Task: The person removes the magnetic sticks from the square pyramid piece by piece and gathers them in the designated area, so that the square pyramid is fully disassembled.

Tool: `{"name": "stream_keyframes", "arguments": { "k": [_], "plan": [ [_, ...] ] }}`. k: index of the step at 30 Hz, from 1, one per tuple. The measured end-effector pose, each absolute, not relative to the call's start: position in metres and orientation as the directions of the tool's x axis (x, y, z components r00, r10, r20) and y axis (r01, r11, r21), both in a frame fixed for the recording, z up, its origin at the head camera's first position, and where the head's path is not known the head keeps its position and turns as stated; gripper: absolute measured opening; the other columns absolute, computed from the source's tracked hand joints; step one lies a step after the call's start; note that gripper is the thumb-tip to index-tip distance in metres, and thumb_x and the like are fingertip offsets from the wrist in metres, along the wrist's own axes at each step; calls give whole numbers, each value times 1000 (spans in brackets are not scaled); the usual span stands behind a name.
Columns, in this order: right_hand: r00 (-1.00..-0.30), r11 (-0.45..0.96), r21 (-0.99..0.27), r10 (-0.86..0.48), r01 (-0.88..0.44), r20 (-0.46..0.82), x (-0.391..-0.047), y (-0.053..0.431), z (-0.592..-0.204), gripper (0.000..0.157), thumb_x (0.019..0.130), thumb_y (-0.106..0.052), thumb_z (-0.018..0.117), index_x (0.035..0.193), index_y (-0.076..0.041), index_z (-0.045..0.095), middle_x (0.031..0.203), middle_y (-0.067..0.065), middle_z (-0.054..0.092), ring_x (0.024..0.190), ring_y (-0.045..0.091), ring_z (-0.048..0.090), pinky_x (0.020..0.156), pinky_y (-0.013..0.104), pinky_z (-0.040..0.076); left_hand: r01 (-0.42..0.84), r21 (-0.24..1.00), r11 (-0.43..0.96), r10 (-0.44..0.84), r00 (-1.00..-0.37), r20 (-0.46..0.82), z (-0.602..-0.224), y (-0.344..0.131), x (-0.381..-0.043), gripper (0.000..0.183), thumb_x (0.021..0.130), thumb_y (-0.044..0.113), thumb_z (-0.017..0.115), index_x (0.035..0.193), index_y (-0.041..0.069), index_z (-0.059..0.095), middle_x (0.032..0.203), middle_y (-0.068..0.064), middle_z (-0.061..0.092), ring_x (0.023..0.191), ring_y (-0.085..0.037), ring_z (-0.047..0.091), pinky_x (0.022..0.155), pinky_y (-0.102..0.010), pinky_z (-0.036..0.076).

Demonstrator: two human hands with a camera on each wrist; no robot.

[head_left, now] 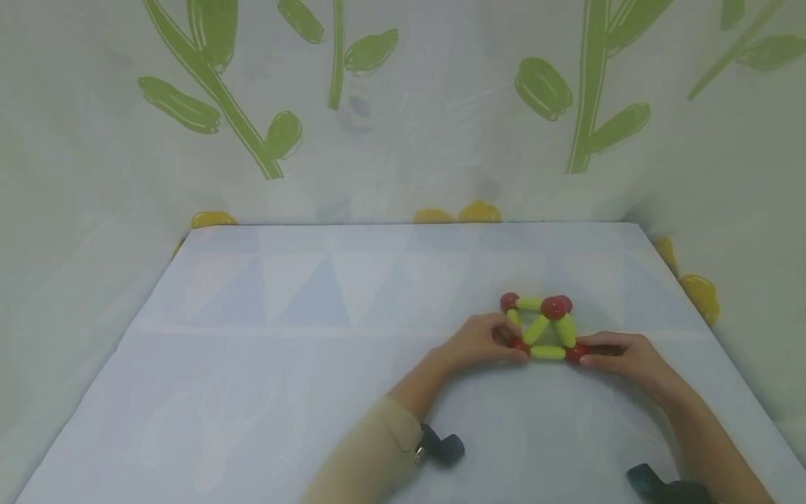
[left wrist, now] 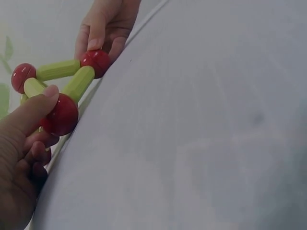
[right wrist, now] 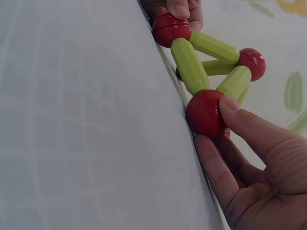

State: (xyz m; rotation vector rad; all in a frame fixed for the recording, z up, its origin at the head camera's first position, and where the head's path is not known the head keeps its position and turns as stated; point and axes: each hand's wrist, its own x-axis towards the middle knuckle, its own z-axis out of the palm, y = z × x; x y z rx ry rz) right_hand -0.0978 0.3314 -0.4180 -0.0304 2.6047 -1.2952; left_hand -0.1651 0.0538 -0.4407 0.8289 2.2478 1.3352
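Jointly held, a toy point(head_left: 537, 328) of green rods point(head_left: 548, 353) and red balls point(head_left: 555, 308) sits right of centre in the head view — left hand point(head_left: 481, 341) pinching the lower-left ball point(head_left: 519, 346), right hand point(head_left: 623, 355) the lower-right ball point(head_left: 576, 353), a beige sleeve point(head_left: 371, 451) at bottom centre. From the left wrist, the toy shows at upper left, gripped from lower left. From the right wrist, it shows at upper right — gripped from lower right.

A pale grey-white backdrop point(head_left: 441, 154) printed with leafy green stems point(head_left: 220, 91) rises behind and beside a broad white tabletop point(head_left: 189, 399) patterned with faint blue triangles point(head_left: 317, 297). Rounded yellow shapes point(head_left: 480, 212) line its far edge; the light is soft and dim.
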Motion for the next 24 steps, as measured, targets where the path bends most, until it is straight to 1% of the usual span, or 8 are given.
{"name": "stream_keyframes", "arguments": {
  "k": [4,7,9,14,18,24],
  "plan": [
    [-973,640,-765,-128,68,-194,-100,325,-417,46,84,-30,71,120,-2,64,111,6,68,89,-15,54,76,13,48,316,876,364,672,-740,-12,-442,47,-165,31,78,30,77,104,22,64,90,15,61,83,0,55,72,-16,49],
    [-973,665,-745,-137,49,-186,-102,318,-416,45,84,-32,71,119,-4,65,113,13,67,89,-15,53,76,13,48,338,872,354,672,-741,14,-442,40,-165,31,78,29,77,104,21,63,91,15,62,82,-1,55,72,-16,49],
    [-973,673,-739,-144,38,-181,-104,314,-415,45,83,-33,71,118,-5,65,112,14,67,89,-13,54,76,13,48,353,871,343,670,-742,37,-442,35,-164,30,78,29,77,103,21,63,90,14,62,81,-1,55,72,-16,49],
    [-971,678,-734,-163,18,-174,-109,305,-415,46,82,-34,72,117,-6,66,109,11,68,89,-11,55,77,13,48,387,862,327,663,-744,83,-446,25,-164,29,78,30,77,101,21,62,88,13,61,80,-3,54,71,-17,48],
    [-968,659,-752,-187,1,-165,-110,298,-417,44,82,-33,73,116,-7,67,109,10,69,90,-10,56,78,13,48,386,860,332,663,-745,78,-445,16,-163,29,78,32,77,101,22,62,88,13,61,80,-3,54,71,-17,48],
    [-964,636,-772,-216,-17,-157,-113,289,-414,40,81,-30,74,113,-6,68,107,10,69,90,-5,58,77,15,49,383,867,320,664,-743,84,-443,4,-162,29,79,32,76,103,22,61,88,11,60,80,-5,55,71,-19,49]
  ]
}}
